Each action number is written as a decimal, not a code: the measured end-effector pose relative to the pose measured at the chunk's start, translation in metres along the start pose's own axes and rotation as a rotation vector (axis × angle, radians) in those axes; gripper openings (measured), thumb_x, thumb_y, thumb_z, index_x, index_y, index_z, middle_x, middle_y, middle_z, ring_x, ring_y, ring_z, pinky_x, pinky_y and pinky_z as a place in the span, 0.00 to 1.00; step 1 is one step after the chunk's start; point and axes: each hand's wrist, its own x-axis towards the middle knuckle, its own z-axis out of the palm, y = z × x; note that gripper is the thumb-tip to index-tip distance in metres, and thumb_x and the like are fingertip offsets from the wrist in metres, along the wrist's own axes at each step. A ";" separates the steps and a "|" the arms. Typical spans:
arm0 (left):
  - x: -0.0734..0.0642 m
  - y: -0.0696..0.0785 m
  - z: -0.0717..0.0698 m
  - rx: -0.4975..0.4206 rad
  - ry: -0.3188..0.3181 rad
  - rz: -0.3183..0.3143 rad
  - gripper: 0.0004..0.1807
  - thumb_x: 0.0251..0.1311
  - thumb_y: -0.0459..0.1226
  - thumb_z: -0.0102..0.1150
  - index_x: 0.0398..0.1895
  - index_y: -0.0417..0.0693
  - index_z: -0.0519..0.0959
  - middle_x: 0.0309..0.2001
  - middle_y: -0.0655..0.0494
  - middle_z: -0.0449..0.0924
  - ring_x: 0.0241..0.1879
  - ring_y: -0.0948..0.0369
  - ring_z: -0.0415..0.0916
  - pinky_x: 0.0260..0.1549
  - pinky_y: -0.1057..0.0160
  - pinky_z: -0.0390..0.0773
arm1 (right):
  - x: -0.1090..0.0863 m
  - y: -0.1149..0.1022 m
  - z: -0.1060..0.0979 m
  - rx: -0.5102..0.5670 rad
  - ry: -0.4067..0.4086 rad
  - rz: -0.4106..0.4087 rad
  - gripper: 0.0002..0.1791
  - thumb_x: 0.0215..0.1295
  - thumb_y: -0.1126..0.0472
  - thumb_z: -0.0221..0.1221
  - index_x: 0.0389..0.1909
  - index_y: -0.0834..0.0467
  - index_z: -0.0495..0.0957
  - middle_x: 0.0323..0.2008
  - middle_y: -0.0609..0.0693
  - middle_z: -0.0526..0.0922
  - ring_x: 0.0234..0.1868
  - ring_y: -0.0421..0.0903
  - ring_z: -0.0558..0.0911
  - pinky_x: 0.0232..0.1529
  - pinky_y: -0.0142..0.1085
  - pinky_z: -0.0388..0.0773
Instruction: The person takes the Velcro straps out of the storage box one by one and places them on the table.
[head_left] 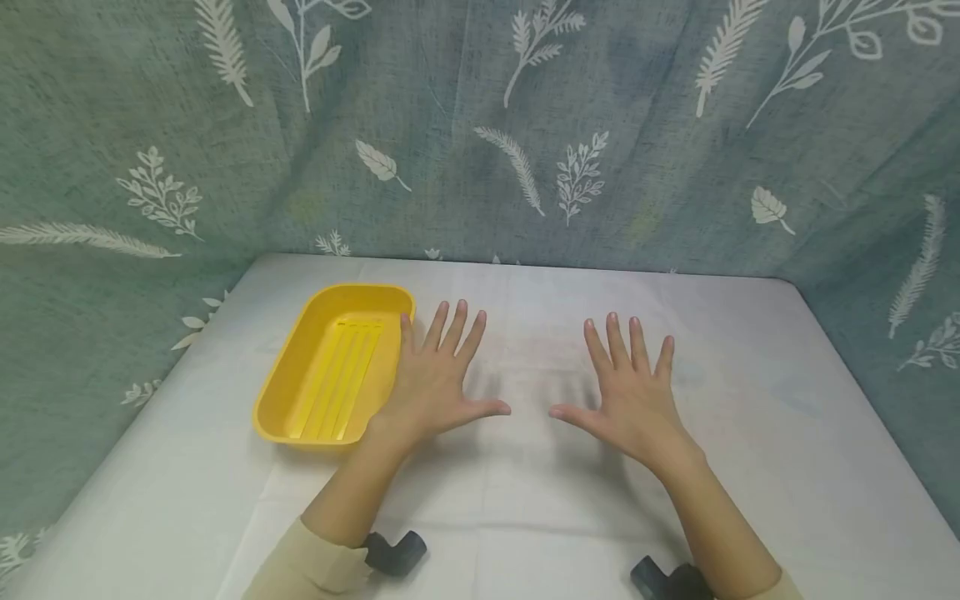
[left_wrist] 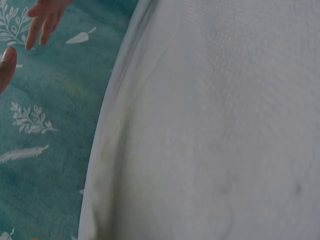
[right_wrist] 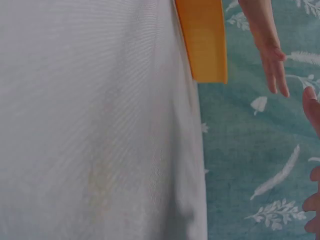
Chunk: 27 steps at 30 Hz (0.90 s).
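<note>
White-clothed table [head_left: 765,417], green leaf-print curtain [head_left: 450,92] behind, yellow tray [head_left: 337,379] at left, left hand [head_left: 433,379] and right hand [head_left: 632,400] spread wide.

High head view forward and down, 2 close, sideways-tilted wrist views, table [head_left: 750,417] and backdrop [head_left: 450,83] in all

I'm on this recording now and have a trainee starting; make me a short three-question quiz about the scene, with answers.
1. Fill in the blank: of the left hand and the right hand, the ____ one is nearer the yellow tray.
2. True or false: the fingers of both hands are spread apart in the head view.
3. What pattern does the green cloth behind the white tabletop carry?

Key:
1. Left.
2. True.
3. White leaves.
</note>
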 end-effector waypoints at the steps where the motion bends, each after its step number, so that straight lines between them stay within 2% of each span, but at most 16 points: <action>1: 0.000 -0.001 -0.001 -0.004 -0.003 -0.005 0.63 0.43 0.78 0.42 0.76 0.56 0.36 0.76 0.49 0.32 0.74 0.48 0.30 0.65 0.33 0.25 | 0.001 -0.001 -0.001 0.000 0.000 -0.006 0.62 0.48 0.20 0.48 0.75 0.51 0.38 0.75 0.59 0.38 0.74 0.60 0.32 0.65 0.66 0.22; 8: -0.004 -0.012 -0.006 -0.016 -0.034 -0.040 0.63 0.43 0.79 0.40 0.75 0.56 0.34 0.76 0.48 0.31 0.74 0.49 0.27 0.64 0.34 0.19 | 0.009 -0.010 -0.006 -0.007 -0.019 -0.020 0.62 0.47 0.18 0.47 0.75 0.51 0.38 0.75 0.59 0.38 0.74 0.59 0.31 0.64 0.68 0.23; 17: -0.017 -0.026 -0.013 -0.047 -0.008 -0.068 0.63 0.44 0.77 0.45 0.76 0.53 0.37 0.76 0.46 0.34 0.74 0.47 0.30 0.64 0.34 0.20 | 0.015 -0.019 -0.010 -0.002 -0.004 -0.055 0.62 0.47 0.18 0.46 0.75 0.50 0.37 0.75 0.58 0.38 0.74 0.60 0.33 0.65 0.68 0.25; 21: -0.022 -0.030 -0.014 -0.051 -0.010 -0.083 0.63 0.43 0.77 0.45 0.76 0.53 0.36 0.76 0.48 0.33 0.74 0.48 0.29 0.64 0.35 0.19 | 0.019 -0.025 -0.009 0.005 -0.007 -0.060 0.62 0.47 0.18 0.46 0.75 0.50 0.37 0.75 0.58 0.39 0.74 0.61 0.35 0.65 0.68 0.27; 27: -0.031 -0.037 -0.013 -0.068 -0.014 -0.103 0.62 0.44 0.77 0.44 0.76 0.55 0.36 0.76 0.48 0.32 0.74 0.49 0.27 0.63 0.35 0.17 | 0.023 -0.035 -0.007 0.022 -0.022 -0.079 0.61 0.48 0.18 0.46 0.75 0.48 0.37 0.75 0.57 0.38 0.74 0.59 0.33 0.65 0.67 0.25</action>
